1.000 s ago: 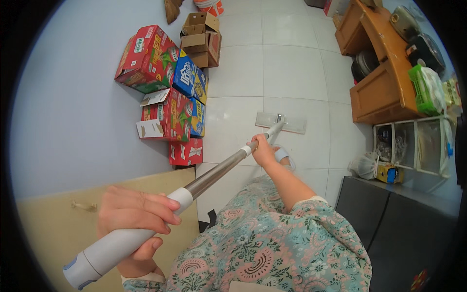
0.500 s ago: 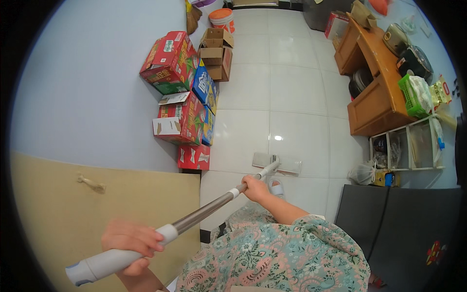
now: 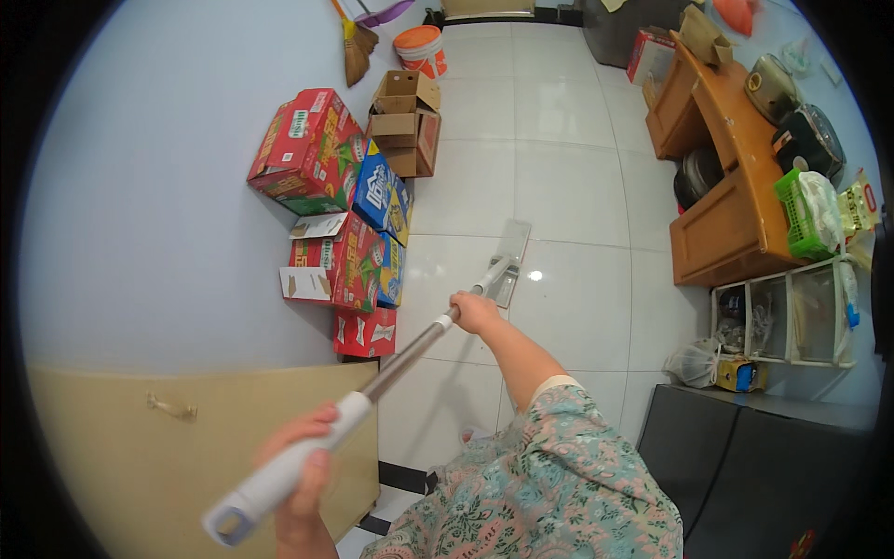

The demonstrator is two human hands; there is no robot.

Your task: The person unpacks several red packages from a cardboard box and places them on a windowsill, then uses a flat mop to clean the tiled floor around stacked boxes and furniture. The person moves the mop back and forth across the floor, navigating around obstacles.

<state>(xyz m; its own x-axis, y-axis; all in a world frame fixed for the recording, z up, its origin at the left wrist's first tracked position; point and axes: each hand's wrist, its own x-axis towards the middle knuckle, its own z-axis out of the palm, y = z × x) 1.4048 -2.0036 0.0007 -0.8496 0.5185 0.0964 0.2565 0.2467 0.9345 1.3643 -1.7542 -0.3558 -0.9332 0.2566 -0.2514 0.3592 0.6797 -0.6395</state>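
Left hand [image 3: 300,475] closed around the white grip at the top end of a mop handle [image 3: 410,347], fingers wrapped over it near the lower edge of the view. Right hand [image 3: 473,312] clasped round the same handle further down, on the metal part, arm stretched forward in a flowered sleeve [image 3: 549,466]. Handle slanting up and to the right from the near hand to the far one, then on to a flat grey mop head [image 3: 507,261] lying on the white tiled floor [image 3: 559,186], turned lengthwise away. Just left of the mop head, a stack of red and blue boxes [image 3: 345,224] against the pale wall [image 3: 140,186], with open brown cardboard boxes [image 3: 407,121] behind them. Further back, a broom [image 3: 354,42] and an orange bucket [image 3: 424,47]. Beige cabinet door [image 3: 121,438] at lower left. On the right, well apart from the mop, a wooden desk [image 3: 736,205], a green basket [image 3: 801,219] and a white drawer unit [image 3: 792,312].
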